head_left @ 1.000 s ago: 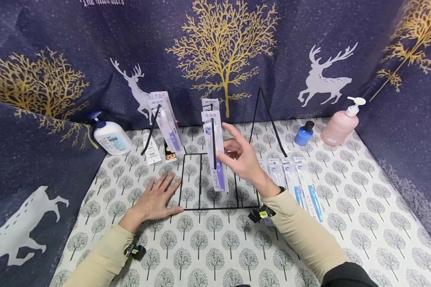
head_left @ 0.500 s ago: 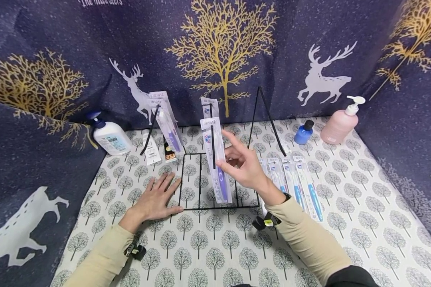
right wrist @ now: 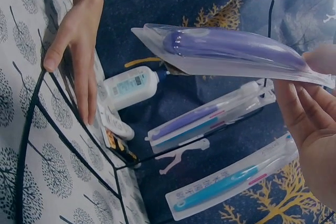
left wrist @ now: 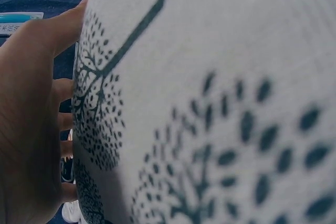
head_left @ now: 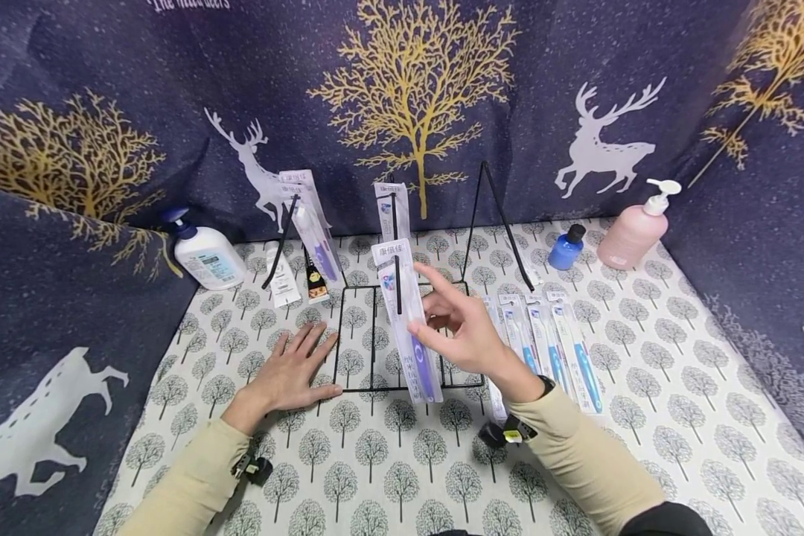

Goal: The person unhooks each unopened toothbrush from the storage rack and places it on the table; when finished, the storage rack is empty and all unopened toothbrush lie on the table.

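My right hand (head_left: 458,327) pinches a packaged toothbrush (head_left: 427,365) with a purple handle between thumb and fingers, its index finger stretched out. The middle hook (head_left: 398,286) of the black wire rack (head_left: 409,388) pokes out through the top of this package. In the right wrist view, the purple handle (right wrist: 231,44) shows through clear plastic. My left hand (head_left: 293,372) lies flat on the tablecloth with spread fingers, thumb tip at the rack's front left corner. Behind, another packaged toothbrush (head_left: 385,211) hangs farther back on the middle hook.
Packaged toothbrushes (head_left: 315,238) hang on the left hook; the right hook (head_left: 509,231) holds none. Several blue packaged toothbrushes (head_left: 554,357) lie to the right. Around the back stand a white pump bottle (head_left: 211,257), tubes (head_left: 284,279), a blue bottle (head_left: 566,251) and a pink pump bottle (head_left: 633,234).
My right hand has drawn the purple toothbrush package toward me and down along the middle hook, leaving a wider gap to the one behind. My left hand has stayed still.
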